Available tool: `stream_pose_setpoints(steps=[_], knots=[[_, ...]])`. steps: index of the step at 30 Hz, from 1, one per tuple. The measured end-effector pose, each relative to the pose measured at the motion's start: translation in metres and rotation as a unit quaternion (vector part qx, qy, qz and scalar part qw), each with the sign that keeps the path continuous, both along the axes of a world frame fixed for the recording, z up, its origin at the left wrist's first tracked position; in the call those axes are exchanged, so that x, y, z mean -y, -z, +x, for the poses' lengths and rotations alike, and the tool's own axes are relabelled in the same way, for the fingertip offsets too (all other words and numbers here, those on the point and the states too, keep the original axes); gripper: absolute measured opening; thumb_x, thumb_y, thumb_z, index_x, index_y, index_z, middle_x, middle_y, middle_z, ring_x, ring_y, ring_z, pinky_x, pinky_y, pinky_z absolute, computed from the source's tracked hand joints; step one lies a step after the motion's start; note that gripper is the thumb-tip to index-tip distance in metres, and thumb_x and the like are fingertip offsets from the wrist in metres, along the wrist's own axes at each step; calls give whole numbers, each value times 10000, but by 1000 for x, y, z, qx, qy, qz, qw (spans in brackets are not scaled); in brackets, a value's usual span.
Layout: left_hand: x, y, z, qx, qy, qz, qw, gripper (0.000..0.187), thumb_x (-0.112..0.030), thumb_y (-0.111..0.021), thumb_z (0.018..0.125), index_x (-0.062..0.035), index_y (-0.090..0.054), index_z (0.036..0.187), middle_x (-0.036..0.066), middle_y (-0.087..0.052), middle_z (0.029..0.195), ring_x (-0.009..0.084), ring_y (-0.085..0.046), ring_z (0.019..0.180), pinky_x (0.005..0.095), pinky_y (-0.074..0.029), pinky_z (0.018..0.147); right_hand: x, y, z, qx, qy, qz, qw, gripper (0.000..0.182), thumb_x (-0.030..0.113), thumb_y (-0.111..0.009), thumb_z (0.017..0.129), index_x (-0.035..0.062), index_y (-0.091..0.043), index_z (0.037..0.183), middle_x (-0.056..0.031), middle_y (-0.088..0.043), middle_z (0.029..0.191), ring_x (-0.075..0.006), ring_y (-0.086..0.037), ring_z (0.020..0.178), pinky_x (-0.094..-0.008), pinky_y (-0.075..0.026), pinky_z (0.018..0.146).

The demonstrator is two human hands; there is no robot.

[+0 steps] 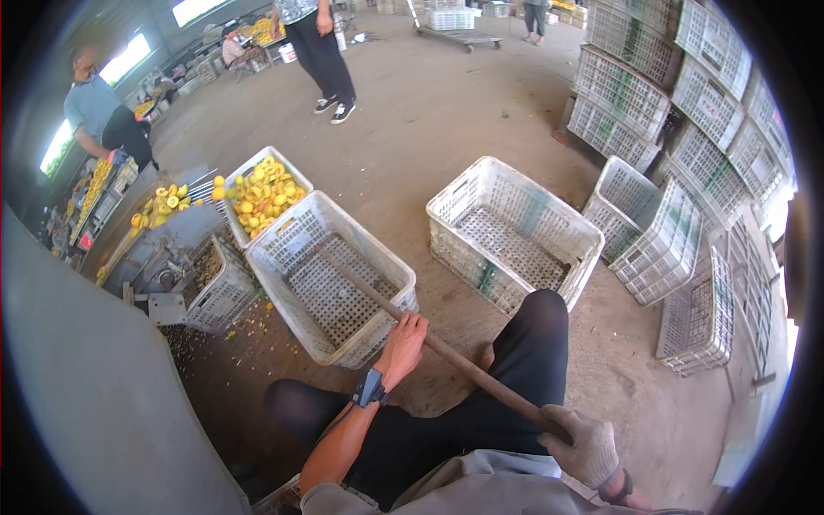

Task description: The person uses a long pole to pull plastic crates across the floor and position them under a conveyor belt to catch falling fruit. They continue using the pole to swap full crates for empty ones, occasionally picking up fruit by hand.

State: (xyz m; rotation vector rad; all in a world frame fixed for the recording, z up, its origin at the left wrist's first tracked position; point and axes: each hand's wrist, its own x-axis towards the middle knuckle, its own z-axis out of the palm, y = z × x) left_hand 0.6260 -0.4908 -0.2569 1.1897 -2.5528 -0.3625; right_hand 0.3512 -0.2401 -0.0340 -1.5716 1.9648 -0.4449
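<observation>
A long wooden pole (pixel 481 375) runs diagonally from inside an empty white crate (pixel 390 330) to my lap. My left hand (pixel 402 348), bare and with a dark device on the wrist, is wrapped round its middle, just beyond the crate's near edge. Around the pole's near end my right hand (pixel 584 445) is closed, in a pale glove. The far tip of the pole reaches over the crate's perforated floor. Behind that crate, a second white crate (pixel 302 178) holds many yellow halved fruits (pixel 264 196).
Another empty crate (pixel 592 249) stands ahead to the right, with further crates (pixel 665 245) and tall stacks (pixel 618 94) beyond. A metal machine (pixel 167 275) and a crate of pits (pixel 225 300) are at left. Two people (pixel 316 51) (pixel 94 107) stand farther back; another person's legs (pixel 534 24) show at the top.
</observation>
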Motion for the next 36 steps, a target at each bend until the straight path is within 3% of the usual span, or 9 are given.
stream_pose_setpoints(steps=[4,11,15,19,22,24,25,33,36], knots=[[2,0,1,6,15,-17,1000,395,52,-687,733,15,-570,1108,190,-596,1207,397,-546,1242,496,-510,964,-6,15,-14,-26,-46,-4,999,449,311,-754,899,148,-681,1311,-155,-760,1010,-369,-749,896,-451,-603,773],[4,2,2,5,37,4,999,434,81,-637,734,21,-579,1160,234,-580,1210,436,-535,1225,505,-483,1009,-13,19,-22,-46,-88,36,994,467,362,-618,1010,218,-557,1450,-119,-746,1036,-338,-752,871,-436,-603,712],[7,8,1,-9,38,21,999,435,66,-635,737,22,-577,1166,241,-569,1201,439,-530,1217,499,-472,1010,-20,36,-27,-40,-96,-13,995,511,392,-650,1001,168,-579,1454,-129,-744,1036,-307,-750,905,-437,-603,699],[14,22,0,-18,58,3,998,459,100,-641,713,25,-575,1161,240,-568,1187,439,-532,1210,500,-468,1010,-18,35,-28,-56,-109,41,992,517,390,-619,1022,169,-540,1483,-129,-725,1051,-315,-744,902,-440,-600,687],[-5,-14,5,93,60,-52,993,444,-93,-718,924,27,-576,1326,231,-622,1319,371,-610,1229,478,-487,1086,-18,32,-28,-66,-121,38,990,518,396,-599,1034,190,-514,1501,-124,-705,1048,-319,-739,877,-437,-599,674],[-10,-34,0,126,41,31,991,615,-59,-741,857,48,-524,1422,275,-528,1450,420,-484,1371,491,-400,1174,-19,34,-29,-54,-120,29,991,519,405,-587,1040,207,-499,1511,-115,-694,1040,-319,-736,859,-436,-598,664],[-9,-38,-2,143,29,73,987,702,-42,-752,823,59,-499,1470,298,-481,1515,445,-421,1442,497,-357,1218,-18,31,-29,-55,-119,45,990,519,410,-584,1040,213,-496,1512,-113,-693,1039,-318,-737,857,-435,-598,659],[-5,-32,-2,167,27,75,983,673,-70,-738,858,61,-487,1469,290,-508,1494,442,-463,1407,506,-365,1212,-14,24,-28,-61,-121,74,988,518,423,-569,1045,230,-486,1517,-107,-692,1035,-315,-741,860,-432,-599,640],[-6,-29,1,173,32,63,982,665,-72,-730,865,59,-486,1470,292,-507,1492,445,-464,1403,507,-368,1207,-19,29,-27,-58,-109,-29,992,330,309,-588,1010,140,-538,1289,-106,-701,921,-333,-737,723,-435,-574,522]])
